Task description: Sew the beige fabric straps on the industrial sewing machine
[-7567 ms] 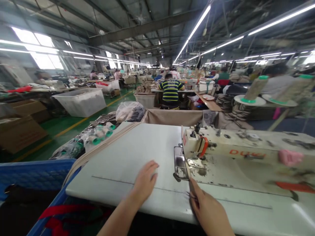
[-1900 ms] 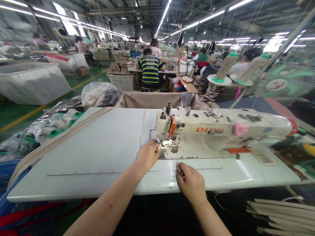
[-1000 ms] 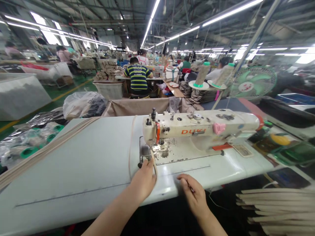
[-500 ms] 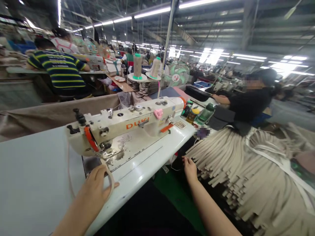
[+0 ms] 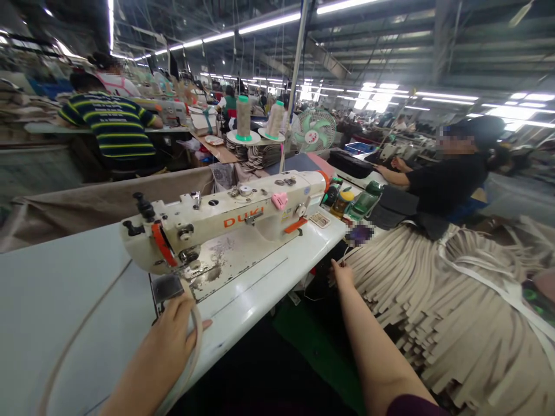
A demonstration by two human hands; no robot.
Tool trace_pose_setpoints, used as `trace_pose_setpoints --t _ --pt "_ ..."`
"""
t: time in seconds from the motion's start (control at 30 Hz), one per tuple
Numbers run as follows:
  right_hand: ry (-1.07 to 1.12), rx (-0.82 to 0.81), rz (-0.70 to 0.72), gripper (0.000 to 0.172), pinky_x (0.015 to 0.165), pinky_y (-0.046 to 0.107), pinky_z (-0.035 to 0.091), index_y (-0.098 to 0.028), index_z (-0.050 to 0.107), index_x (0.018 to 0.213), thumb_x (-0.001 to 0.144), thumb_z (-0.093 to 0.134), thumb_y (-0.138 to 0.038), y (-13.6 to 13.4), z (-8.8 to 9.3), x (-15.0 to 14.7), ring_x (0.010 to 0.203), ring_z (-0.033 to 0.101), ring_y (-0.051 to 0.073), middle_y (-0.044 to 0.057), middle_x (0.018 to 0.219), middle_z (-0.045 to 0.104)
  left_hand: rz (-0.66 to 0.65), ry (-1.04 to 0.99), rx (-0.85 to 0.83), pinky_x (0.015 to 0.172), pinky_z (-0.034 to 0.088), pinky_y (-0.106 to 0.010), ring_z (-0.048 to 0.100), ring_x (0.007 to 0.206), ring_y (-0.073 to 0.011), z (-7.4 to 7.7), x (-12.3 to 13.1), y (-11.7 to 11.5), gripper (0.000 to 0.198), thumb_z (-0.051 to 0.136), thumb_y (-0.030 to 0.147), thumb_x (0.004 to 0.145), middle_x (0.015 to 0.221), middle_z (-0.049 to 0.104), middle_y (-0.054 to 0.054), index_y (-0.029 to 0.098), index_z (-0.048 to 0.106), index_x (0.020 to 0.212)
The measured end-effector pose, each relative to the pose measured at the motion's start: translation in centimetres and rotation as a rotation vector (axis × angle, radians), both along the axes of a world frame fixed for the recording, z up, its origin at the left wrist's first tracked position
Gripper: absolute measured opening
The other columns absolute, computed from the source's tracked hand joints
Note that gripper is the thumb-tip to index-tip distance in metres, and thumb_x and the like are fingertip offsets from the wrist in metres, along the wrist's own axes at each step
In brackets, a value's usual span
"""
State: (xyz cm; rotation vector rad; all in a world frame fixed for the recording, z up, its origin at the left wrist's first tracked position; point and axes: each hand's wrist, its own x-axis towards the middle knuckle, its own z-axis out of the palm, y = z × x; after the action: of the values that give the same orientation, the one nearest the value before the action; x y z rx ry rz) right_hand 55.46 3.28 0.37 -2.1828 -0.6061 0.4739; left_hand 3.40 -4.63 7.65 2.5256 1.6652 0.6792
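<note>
On the white table, my left hand [image 5: 169,332] is closed round a narrow beige strap [image 5: 198,329], just in front of the needle area of a cream sewing machine [image 5: 243,222]. One end of this strap runs under the presser foot area; a beige length also loops over the table at the left. Beyond the table's right edge, my right hand [image 5: 343,276] is by the left side of a thick bundle of beige straps [image 5: 399,277]. Its fingers look bent together, and what they may hold is hidden.
Two thread cones [image 5: 243,118] stand behind the machine, near a green fan [image 5: 313,130]. Bottles [image 5: 366,199] crowd the table's far right end. A co-worker in black [image 5: 451,179] sits at the right; another in a striped shirt [image 5: 115,124] is at the far left.
The strap's loose length has swung out into a wide loop on the left of the table. My right hand has shifted slightly up and right, closer to the bundle.
</note>
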Motion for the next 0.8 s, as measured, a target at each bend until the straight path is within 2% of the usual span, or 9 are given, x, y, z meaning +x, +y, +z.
trace_pose_setpoints --t 0.13,0.23,0.3,0.4,0.47,0.53,0.63,0.7,0.8 --pt "-0.009 0.059 -0.047 0.023 0.065 0.027 0.054 -0.015 0.063 0.089 0.099 0.067 -0.035 -0.3 0.2 0.6 0.065 0.060 0.012 -0.003 0.078 0.062 -0.028 0.024 0.031 0.102 0.052 -0.049 0.062 0.114 -0.0327 -0.5 -0.3 0.1 0.038 0.043 0.049 0.102 0.121 0.059 -0.015 0.017 0.057 0.116" --pt "0.021 0.117 -0.062 0.023 0.065 0.027 0.052 -0.015 0.061 0.084 0.098 0.068 -0.032 -1.8 -0.6 -0.4 0.064 0.059 0.012 -0.004 0.073 0.060 -0.028 0.052 0.021 0.102 0.052 -0.050 0.061 0.115 -0.0333 -1.0 -0.5 0.2 0.037 0.040 0.047 0.103 0.122 0.059 -0.017 0.017 0.058 0.114" --pt "0.072 0.145 -0.037 0.023 0.065 0.027 0.051 -0.016 0.060 0.079 0.095 0.070 -0.029 -3.5 -1.7 -2.4 0.062 0.059 0.012 -0.006 0.068 0.059 -0.042 0.077 0.013 0.100 0.053 -0.050 0.061 0.116 -0.0339 -1.1 -0.5 0.4 0.036 0.038 0.045 0.104 0.123 0.059 -0.017 0.017 0.060 0.110" --pt "0.196 0.180 0.060 0.023 0.063 0.027 0.050 -0.017 0.061 0.075 0.089 0.075 -0.030 -6.6 -4.1 -7.3 0.057 0.060 0.014 -0.007 0.060 0.059 -0.059 0.097 0.017 0.100 0.053 -0.052 0.059 0.120 -0.0354 -1.2 -0.6 0.6 0.036 0.038 0.044 0.104 0.125 0.059 -0.018 0.016 0.062 0.105" --pt "0.301 0.193 0.132 0.028 0.058 0.027 0.049 -0.018 0.061 0.070 0.083 0.079 -0.036 -8.3 -5.5 -10.8 0.051 0.059 0.014 -0.007 0.054 0.058 -0.062 0.104 0.016 0.101 0.053 -0.053 0.058 0.120 -0.0355 -1.3 -0.5 0.6 0.036 0.039 0.043 0.104 0.123 0.061 -0.018 0.016 0.064 0.102" --pt "0.378 0.212 0.163 0.033 0.051 0.026 0.046 -0.019 0.061 0.068 0.075 0.082 -0.043 -9.1 -6.1 -13.1 0.045 0.054 0.014 -0.005 0.051 0.057 -0.068 0.111 0.000 0.103 0.052 -0.053 0.060 0.118 -0.0344 -1.1 -0.4 0.6 0.036 0.038 0.041 0.104 0.119 0.062 -0.017 0.017 0.065 0.098" --pt "0.424 0.260 0.142 0.041 0.039 0.024 0.033 -0.019 0.060 0.068 0.067 0.082 -0.053 -8.2 -5.0 -12.5 0.037 0.043 0.012 -0.005 0.047 0.052 -0.066 0.082 -0.019 0.104 0.052 -0.049 0.061 0.116 -0.0323 -0.7 -0.2 0.4 0.034 0.039 0.039 0.103 0.114 0.065 -0.015 0.018 0.066 0.099" --pt "0.416 0.312 0.095 0.044 0.036 0.023 0.024 -0.020 0.059 0.072 0.066 0.080 -0.059 -6.5 -3.2 -9.9 0.035 0.035 0.009 -0.007 0.046 0.047 -0.055 0.039 -0.006 0.105 0.051 -0.047 0.061 0.116 -0.0319 -0.4 -0.1 0.2 0.030 0.043 0.037 0.100 0.113 0.065 -0.014 0.018 0.065 0.105" --pt "0.376 0.394 0.026 0.046 0.037 0.022 0.021 -0.020 0.059 0.082 0.068 0.075 -0.061 -3.8 -0.6 -6.1 0.037 0.032 0.008 -0.009 0.048 0.044 -0.038 -0.010 0.016 0.106 0.052 -0.046 0.062 0.115 -0.0321 -0.2 0.0 0.0 0.030 0.047 0.037 0.097 0.115 0.065 -0.015 0.016 0.063 0.112"
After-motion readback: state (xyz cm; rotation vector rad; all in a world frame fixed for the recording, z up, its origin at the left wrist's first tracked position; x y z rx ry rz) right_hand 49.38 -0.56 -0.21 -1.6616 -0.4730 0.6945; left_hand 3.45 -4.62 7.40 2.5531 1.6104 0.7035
